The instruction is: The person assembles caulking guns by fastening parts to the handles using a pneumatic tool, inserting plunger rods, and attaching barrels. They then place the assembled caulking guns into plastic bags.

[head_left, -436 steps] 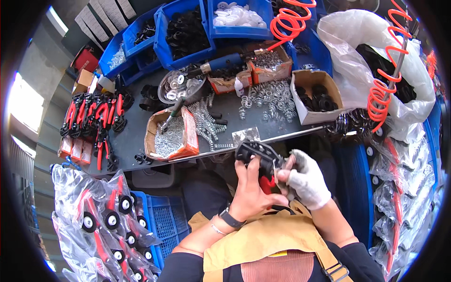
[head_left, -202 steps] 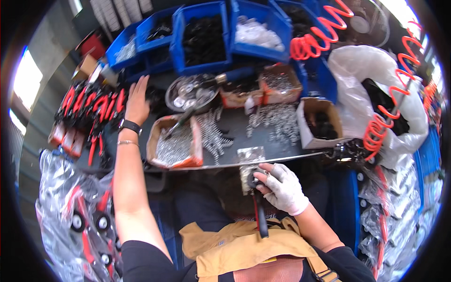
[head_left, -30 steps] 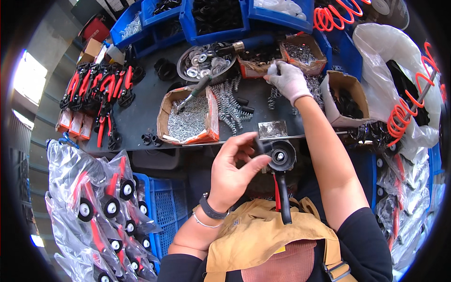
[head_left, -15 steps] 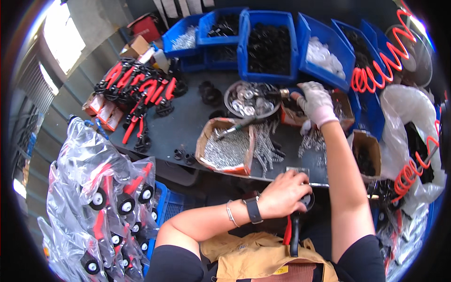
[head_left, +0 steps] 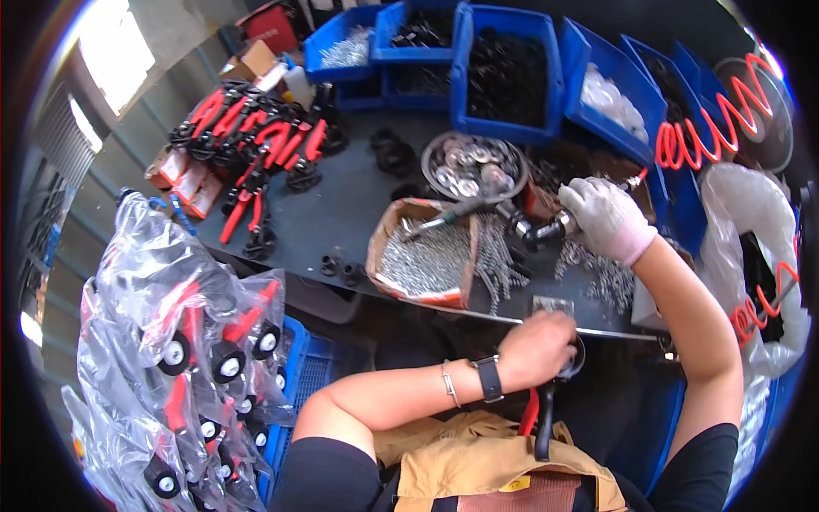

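- Your dark, smooth workbench (head_left: 333, 218) runs from the centre toward 12 o'clock, its metal front edge bowed by the lens.
- At 8 o'clock, a crinkled, clear plastic bag (head_left: 128, 299) covers red parts and black wheels with white hubs; glare and folds hide much of them.
- At 1 o'clock, a smooth blue plastic bin (head_left: 505, 132) holds black parts, too dark to separate.
- At 10 o'clock lies a heap of red-and-black handled tools (head_left: 277, 149), tangled together.
- Near the centre, an open cardboard box (head_left: 381, 247) has torn edges and grainy, silvery small parts inside.
- Just inside 1 o'clock, a round bowl (head_left: 429, 175) holds shiny discs.
- Between 4 and 5 o'clock, a handled assembly (head_left: 546, 418) shows a black grip beside a red one; your left hand partly covers its round head.
- At 3 o'clock, your knit-gloved right hand (head_left: 606, 218) is closed around a black-and-silver power tool (head_left: 546, 230), whose rear is hidden.
- At 4 o'clock, your bare left hand (head_left: 537, 348) is blurred; you cannot tell whether its fingers grip the head.
- At 3 o'clock lie coiled metal springs (head_left: 601, 275), blurred together.
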The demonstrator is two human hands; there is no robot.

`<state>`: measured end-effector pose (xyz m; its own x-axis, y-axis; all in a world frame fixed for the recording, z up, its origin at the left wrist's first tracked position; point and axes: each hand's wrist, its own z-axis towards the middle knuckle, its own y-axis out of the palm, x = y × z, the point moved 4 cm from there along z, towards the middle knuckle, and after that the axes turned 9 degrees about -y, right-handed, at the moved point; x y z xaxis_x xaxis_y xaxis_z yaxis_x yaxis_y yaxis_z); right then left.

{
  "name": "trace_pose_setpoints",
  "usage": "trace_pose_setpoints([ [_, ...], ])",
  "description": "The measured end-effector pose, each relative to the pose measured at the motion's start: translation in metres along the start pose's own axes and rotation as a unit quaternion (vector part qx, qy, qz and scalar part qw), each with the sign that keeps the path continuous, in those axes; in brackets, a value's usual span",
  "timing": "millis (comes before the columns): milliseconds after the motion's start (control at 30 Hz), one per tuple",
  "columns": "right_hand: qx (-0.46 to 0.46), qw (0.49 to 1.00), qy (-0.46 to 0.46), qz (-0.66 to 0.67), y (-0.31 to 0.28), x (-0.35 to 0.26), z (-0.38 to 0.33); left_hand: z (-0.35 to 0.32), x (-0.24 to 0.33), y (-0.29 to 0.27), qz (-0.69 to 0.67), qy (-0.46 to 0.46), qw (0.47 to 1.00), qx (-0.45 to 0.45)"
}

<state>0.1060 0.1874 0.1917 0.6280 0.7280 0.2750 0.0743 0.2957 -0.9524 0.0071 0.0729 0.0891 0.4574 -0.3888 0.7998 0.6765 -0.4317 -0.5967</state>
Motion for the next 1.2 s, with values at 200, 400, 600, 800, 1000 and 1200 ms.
trace_pose_setpoints([
  [200, -0.030, 0.999, 0.040, 0.014, -0.046, -0.061, -0.076, -0.023, -0.002, -0.011, -0.067, 0.044, 0.997, 0.002],
  [400, -0.140, 0.782, 0.350, 0.497, -0.063, -0.101, -0.163, -0.037, -0.011, 0.018, -0.082, 0.052, 0.986, 0.135],
  [600, -0.155, 0.761, 0.395, 0.491, -0.036, -0.118, -0.174, -0.036, -0.008, 0.018, -0.052, 0.044, 0.979, 0.190],
  [800, -0.149, 0.846, 0.327, 0.394, -0.030, -0.126, -0.175, -0.037, -0.004, 0.025, -0.039, 0.036, 0.972, 0.230],
  [1000, -0.144, 0.845, 0.350, 0.378, -0.035, -0.139, -0.163, -0.038, -0.012, 0.035, -0.079, 0.065, 0.954, 0.282],
  [1200, -0.200, 0.881, 0.296, 0.311, -0.035, -0.117, -0.144, -0.037, -0.016, 0.046, -0.207, 0.082, 0.916, 0.335],
])
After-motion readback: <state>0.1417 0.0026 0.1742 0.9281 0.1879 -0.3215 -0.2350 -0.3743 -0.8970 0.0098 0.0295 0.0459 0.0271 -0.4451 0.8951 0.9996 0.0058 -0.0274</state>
